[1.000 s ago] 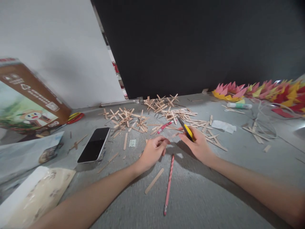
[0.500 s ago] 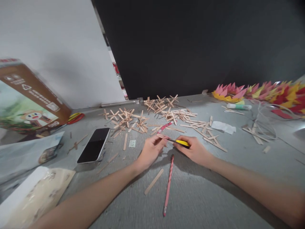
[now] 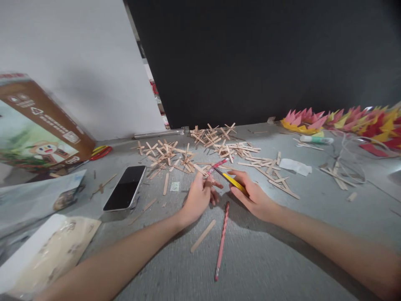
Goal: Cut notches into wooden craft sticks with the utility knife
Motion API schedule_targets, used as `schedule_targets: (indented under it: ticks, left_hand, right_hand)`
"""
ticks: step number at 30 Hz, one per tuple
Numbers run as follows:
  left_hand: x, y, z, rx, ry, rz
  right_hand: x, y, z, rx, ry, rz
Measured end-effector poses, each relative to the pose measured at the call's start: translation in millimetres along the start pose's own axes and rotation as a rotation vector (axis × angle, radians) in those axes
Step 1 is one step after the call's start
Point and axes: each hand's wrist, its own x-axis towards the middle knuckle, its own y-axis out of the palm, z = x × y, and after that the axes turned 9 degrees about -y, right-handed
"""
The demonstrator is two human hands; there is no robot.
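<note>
A yellow utility knife point(image 3: 235, 184) with a dark front end is gripped in my right hand point(image 3: 250, 194), its tip slanting up and left toward my other hand. My left hand point(image 3: 199, 194) pinches a wooden craft stick point(image 3: 200, 169) at the thumb and forefinger, while its other fingers are loosely spread. Part of this stick is hidden by the fingers. Just beyond the knife tip lies a red and pink patterned strip point(image 3: 221, 163). Below the hands are a pink pencil point(image 3: 222, 242) and a single loose craft stick point(image 3: 203, 236).
Craft sticks, many joined as crosses, form a pile point(image 3: 169, 154) along the back. A phone point(image 3: 125, 188) lies left, near a printed box point(image 3: 46, 125) and scissors point(image 3: 100, 153). Right are a glue stick point(image 3: 316, 140), a tissue point(image 3: 295, 166), a cable point(image 3: 347, 167) and paper crowns point(image 3: 303, 121).
The knife has come away from the stick in my left hand and points more upward. My left fingers have shifted, and the stick now leans up and left.
</note>
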Motion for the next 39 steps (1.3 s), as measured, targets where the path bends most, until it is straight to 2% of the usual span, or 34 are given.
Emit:
schedule_targets:
  ticks: [4, 10, 18, 33, 39]
  left_hand:
    - [1.4, -2.2, 0.2, 0.032, 0.035, -0.041]
    - [2.2, -3.1, -1.1, 0.039, 0.022, -0.063]
    - [1.8, -4.5, -2.2, 0.087, 0.051, -0.051]
    - [1.6, -6.4, -1.9, 0.114, 0.06, -0.056]
    - [1.9, -6.5, -2.7, 0.142, 0.037, -0.069]
  right_hand:
    - [-3.3, -0.8, 4.9, -0.077, -0.01, 0.041]
    - [-4.3, -1.0, 7.0, -0.116, -0.108, -0.036]
    - [-4.2, 0.7, 4.5, -0.138, -0.119, 0.01]
    - [-4.4, 3.4, 3.9, -0.227, -0.16, -0.012]
    - [-6.6, 3.7, 2.6, -0.188, -0.122, 0.015]
